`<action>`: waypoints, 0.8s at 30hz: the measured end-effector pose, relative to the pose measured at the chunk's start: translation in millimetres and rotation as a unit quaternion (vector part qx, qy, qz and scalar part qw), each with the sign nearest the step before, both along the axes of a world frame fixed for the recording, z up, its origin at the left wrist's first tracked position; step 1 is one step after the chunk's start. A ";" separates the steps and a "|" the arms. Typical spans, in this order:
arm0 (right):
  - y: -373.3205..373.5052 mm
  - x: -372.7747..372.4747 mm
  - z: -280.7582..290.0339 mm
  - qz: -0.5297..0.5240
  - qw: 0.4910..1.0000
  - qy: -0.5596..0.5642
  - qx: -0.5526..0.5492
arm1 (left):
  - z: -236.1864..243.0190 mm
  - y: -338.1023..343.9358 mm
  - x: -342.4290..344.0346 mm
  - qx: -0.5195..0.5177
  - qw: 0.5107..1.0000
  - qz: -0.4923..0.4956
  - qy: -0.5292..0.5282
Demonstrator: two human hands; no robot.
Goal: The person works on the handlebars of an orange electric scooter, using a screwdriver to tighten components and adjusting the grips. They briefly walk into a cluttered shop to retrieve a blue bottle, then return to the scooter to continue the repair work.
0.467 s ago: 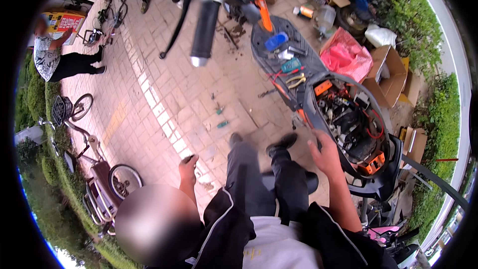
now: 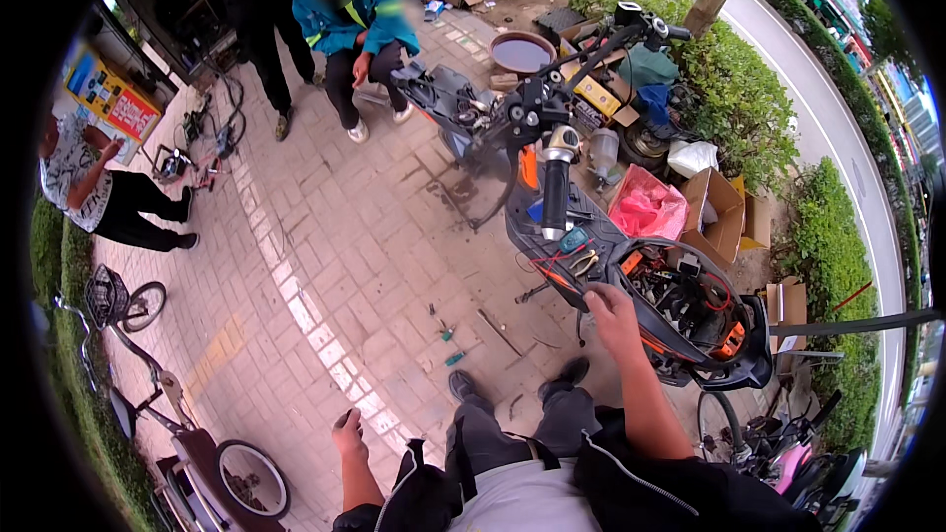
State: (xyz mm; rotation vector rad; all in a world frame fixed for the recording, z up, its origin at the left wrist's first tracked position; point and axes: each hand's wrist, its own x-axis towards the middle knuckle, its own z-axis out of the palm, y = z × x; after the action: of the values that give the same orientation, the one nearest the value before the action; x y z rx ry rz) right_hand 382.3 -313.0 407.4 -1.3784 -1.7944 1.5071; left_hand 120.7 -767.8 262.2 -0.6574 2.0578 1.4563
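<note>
My right hand [image 2: 613, 317] is beside the electric scooter [image 2: 652, 347], at the edge of its side panel. Its fingers are drawn together, and whatever is between them is hidden. My left hand [image 2: 349, 433] hangs over the paving, closed, with something small and dark at its fingertips. The scooter's open seat compartment [image 2: 680, 303] shows wires and orange parts. On its footboard lie a teal multimeter [image 2: 574, 239] with a red lead and pliers [image 2: 583, 263] with yellowish handles. A black grip [image 2: 556, 197] on the handlebar rises above them.
Green-handled tools [image 2: 454, 359] lie on the paving ahead of my feet. A pink bag [image 2: 647, 205] and cardboard box [image 2: 711, 212] stand beyond the scooter. A bicycle [image 2: 246, 478] is at left. A seated person [image 2: 345, 25] and two standing people are farther off.
The view has tilted up, bringing in the seated person and the road. My right hand has shifted forward along the scooter's side. The left hand stays closed, now lower in view.
</note>
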 end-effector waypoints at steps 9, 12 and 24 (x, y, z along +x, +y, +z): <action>52.7 -67.0 8.2 -0.097 0.886 0.330 -0.312 | 16.6 -45.7 -71.6 -0.077 0.991 -0.015 0.109; 74.3 -87.1 16.7 0.013 0.840 0.418 -0.347 | 90.1 12.5 -67.8 -0.057 0.991 0.009 0.121; 105.2 -150.0 6.0 0.248 0.728 0.440 -0.463 | 88.8 -38.8 105.7 -0.158 0.957 0.229 0.080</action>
State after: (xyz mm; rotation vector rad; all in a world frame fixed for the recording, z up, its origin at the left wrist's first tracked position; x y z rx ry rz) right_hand 232.3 -207.8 413.4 -0.1784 -0.7477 2.8954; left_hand 226.4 -806.6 351.0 -1.2514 2.4024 1.4673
